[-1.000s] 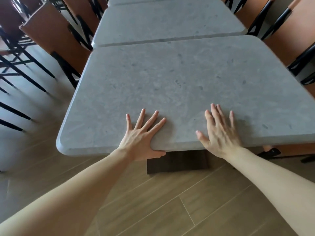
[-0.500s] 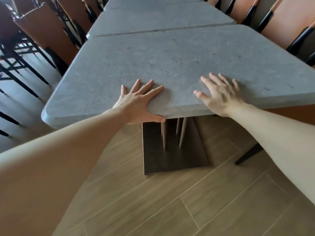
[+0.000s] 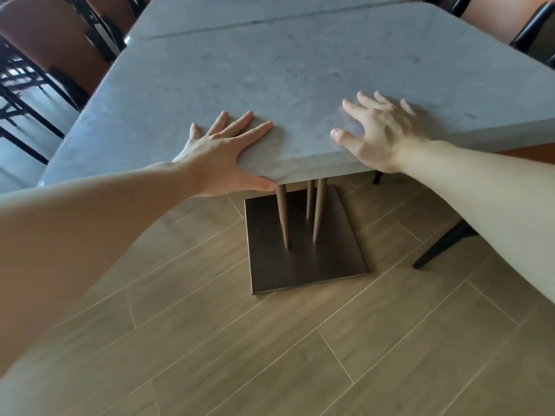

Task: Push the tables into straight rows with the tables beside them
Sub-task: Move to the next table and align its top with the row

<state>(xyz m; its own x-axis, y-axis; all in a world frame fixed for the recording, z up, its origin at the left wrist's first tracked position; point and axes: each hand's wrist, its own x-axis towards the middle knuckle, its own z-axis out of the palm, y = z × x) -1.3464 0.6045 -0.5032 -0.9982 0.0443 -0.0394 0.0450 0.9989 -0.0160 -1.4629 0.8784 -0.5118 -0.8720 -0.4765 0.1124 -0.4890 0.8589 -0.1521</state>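
**Two hands flat on the near table, one neighbour beyond it**

I count two grey tables in my view. The near table (image 3: 294, 70) fills the middle of the frame, and the second table (image 3: 240, 10) sits just past its far edge, the two tops meeting along a thin dark seam.

Both of my hands are on the near table's closest edge. My left hand (image 3: 222, 157) lies spread, four fingers straight on the top and the thumb tucked under the rim, so it pinches the slab's edge. My right hand (image 3: 378, 133) rests with fingers straight and splayed on the surface, thumb out to the side on top, pressing without clasping anything.

Under the near table I count three slim wooden legs (image 3: 283, 217) rising from one dark square base plate (image 3: 306, 265) on the wood-plank floor (image 3: 300, 355).

Brown chairs with black frames (image 3: 60, 46) stand along the left side, and more chairs (image 3: 510, 22) line the right; blur keeps me from counting them.
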